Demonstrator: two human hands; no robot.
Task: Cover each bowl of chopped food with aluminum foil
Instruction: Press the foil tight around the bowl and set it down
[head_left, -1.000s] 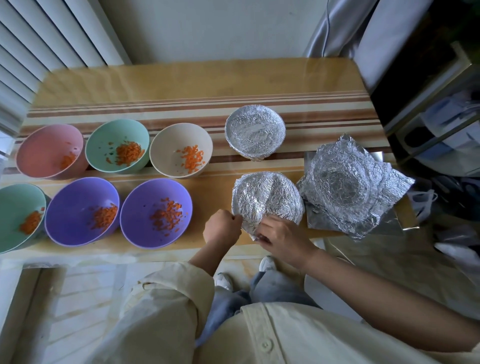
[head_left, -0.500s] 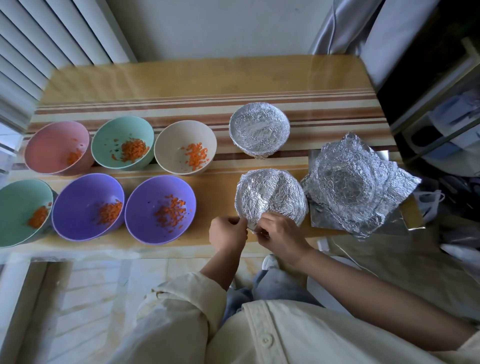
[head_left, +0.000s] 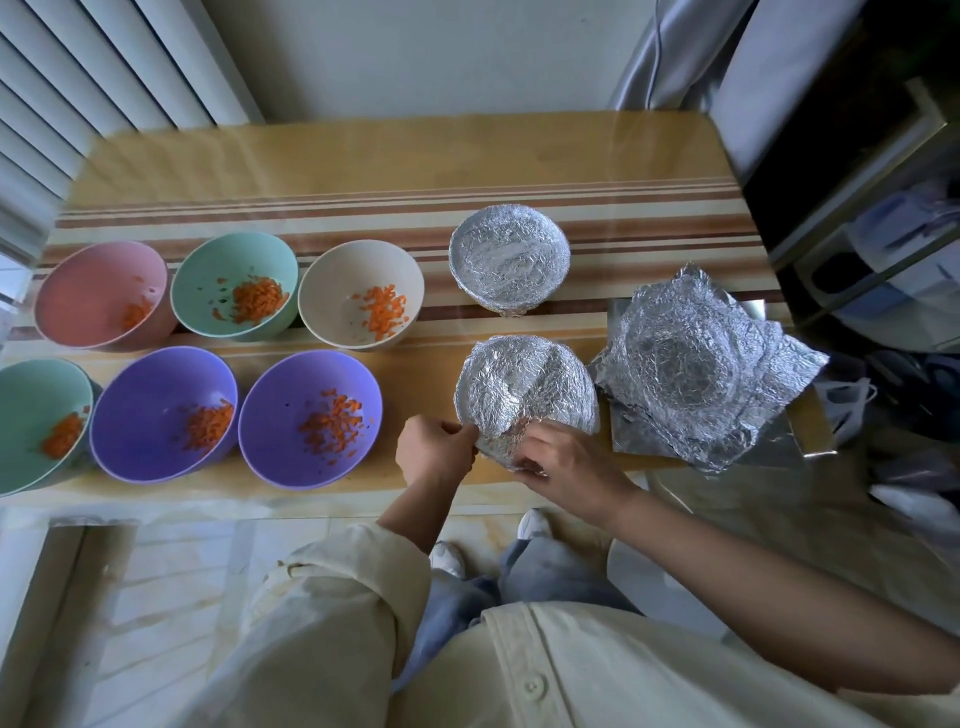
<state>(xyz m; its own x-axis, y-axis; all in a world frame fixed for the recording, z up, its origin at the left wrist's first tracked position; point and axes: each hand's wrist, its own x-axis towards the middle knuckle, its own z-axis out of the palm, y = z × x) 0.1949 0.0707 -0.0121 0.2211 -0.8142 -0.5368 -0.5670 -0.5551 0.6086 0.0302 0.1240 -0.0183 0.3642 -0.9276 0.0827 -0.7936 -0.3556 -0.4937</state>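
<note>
While both hands work at the near rim of the half-wrapped bowl (head_left: 524, 387), I judge the step in hand to be crimping its aluminum foil down round the lip. The left hand (head_left: 436, 449) pinches the foil edge at the near-left of the rim with curled fingers. The right hand (head_left: 563, 462) curls round the crinkled flap at the near side, just beside the left. This bowl sits close to the near edge of the table (head_left: 363, 156), right of centre, and its contents are hidden under the foil.

I read the near flap as still loose, so the next move calls for tucking it under the lip and smoothing round the rim without tearing the thin sheet or tipping the bowl off the edge. After that I would need a fresh sheet from the foil pile (head_left: 696, 364), which lies crumpled by the table's right edge, just beside the bowl in hand.

Behind it stands a finished covered bowl (head_left: 509, 260), wrapped tight. Six bowls are open, in two rows toward the left edge:
- far row: pink bowl (head_left: 98, 291), green bowl (head_left: 234, 283), cream bowl (head_left: 358, 291)
- near row: cut-off green bowl (head_left: 36, 421), left purple bowl (head_left: 161, 410), right purple bowl (head_left: 309, 415)

Each holds a small heap of chopped orange pieces, probably carrot. By my count, two are dealt with and six are left.
</note>
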